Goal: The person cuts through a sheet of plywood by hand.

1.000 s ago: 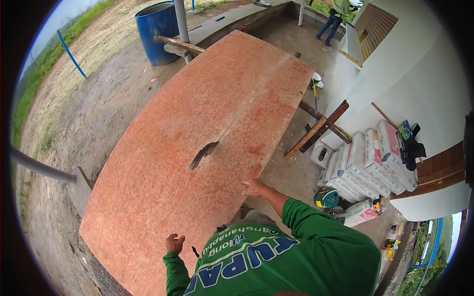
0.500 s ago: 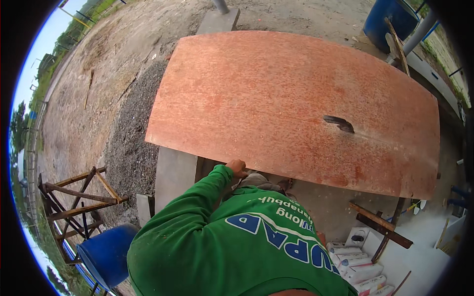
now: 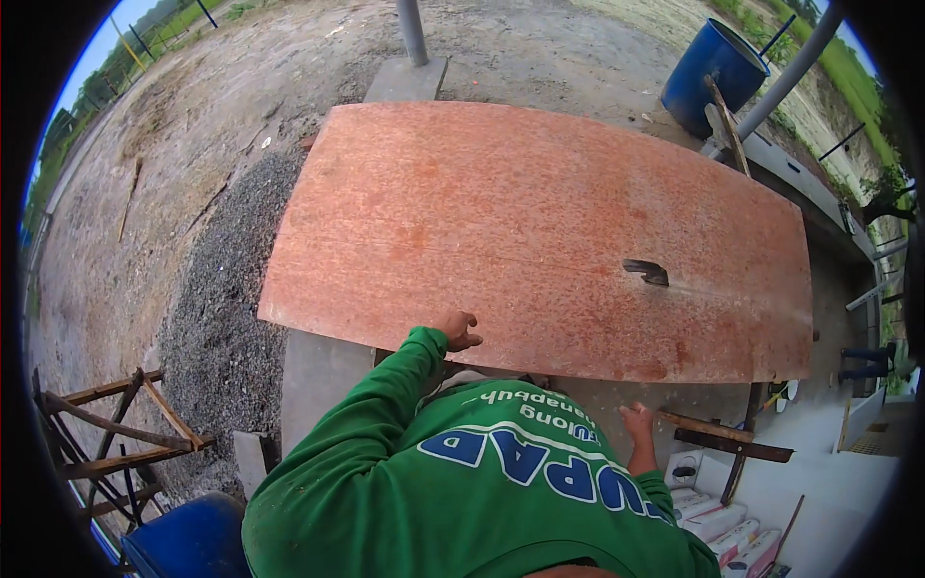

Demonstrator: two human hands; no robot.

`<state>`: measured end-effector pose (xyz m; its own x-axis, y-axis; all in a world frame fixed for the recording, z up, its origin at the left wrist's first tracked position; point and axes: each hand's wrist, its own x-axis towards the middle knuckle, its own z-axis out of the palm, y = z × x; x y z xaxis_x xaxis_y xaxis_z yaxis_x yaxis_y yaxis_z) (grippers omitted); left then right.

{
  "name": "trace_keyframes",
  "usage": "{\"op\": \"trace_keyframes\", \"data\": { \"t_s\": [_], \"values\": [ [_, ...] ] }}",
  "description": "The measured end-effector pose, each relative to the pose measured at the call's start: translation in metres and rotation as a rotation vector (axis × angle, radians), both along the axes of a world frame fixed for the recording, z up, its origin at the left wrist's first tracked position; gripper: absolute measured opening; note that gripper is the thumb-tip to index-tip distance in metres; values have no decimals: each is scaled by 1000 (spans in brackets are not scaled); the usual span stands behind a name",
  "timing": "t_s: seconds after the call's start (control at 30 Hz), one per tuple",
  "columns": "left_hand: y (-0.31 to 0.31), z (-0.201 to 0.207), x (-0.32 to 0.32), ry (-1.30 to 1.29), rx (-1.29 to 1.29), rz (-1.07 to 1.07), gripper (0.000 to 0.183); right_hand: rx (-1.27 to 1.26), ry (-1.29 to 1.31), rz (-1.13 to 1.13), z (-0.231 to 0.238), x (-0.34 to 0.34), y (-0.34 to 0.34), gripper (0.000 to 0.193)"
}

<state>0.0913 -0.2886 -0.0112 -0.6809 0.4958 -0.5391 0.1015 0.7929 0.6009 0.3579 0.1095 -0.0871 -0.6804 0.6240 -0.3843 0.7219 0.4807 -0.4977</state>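
Observation:
A large sheet of reddish plywood (image 3: 520,222) lies in front of me, its surface worn and speckled. Over its near edge, left of the middle, is my left hand (image 3: 457,330), open with fingers slightly bent and nothing in them. My right hand (image 3: 637,422) hangs below the near edge, apart from the sheet, its fingers loosely apart and holding nothing I can see. On the right half of the sheet is a dark elongated shape (image 3: 646,272), whose kind I cannot make out. A pale line runs from it toward the right edge.
Dark gravel (image 3: 217,318) is heaped left of the sheet. A wooden frame (image 3: 125,429) and a blue drum (image 3: 183,539) stand at lower left. Another blue drum (image 3: 713,77) is at far right, near a grey post (image 3: 790,72). White sacks (image 3: 737,539) and a wooden trestle (image 3: 732,438) are at lower right.
My left hand has come off the sheet's near edge and moved over its top. My right hand has come into sight. The whole view has shifted, showing more ground beyond the sheet.

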Motion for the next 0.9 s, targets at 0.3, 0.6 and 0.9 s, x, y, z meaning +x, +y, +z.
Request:
{"op": "trace_keyframes", "data": {
  "t_s": [0.3,0.6,0.9],
  "values": [
    [-170,-84,4,41,-332,-112,53,-233,-258,152,26,-18,-143,57],
    [-176,-113,-17,79,-23,-217,45,-183,-256,127,16,-11,-155,56],
    [-105,-29,-19,103,31,-158,45,-204,-39,-160,5,13,-160,51]
  ]
}}
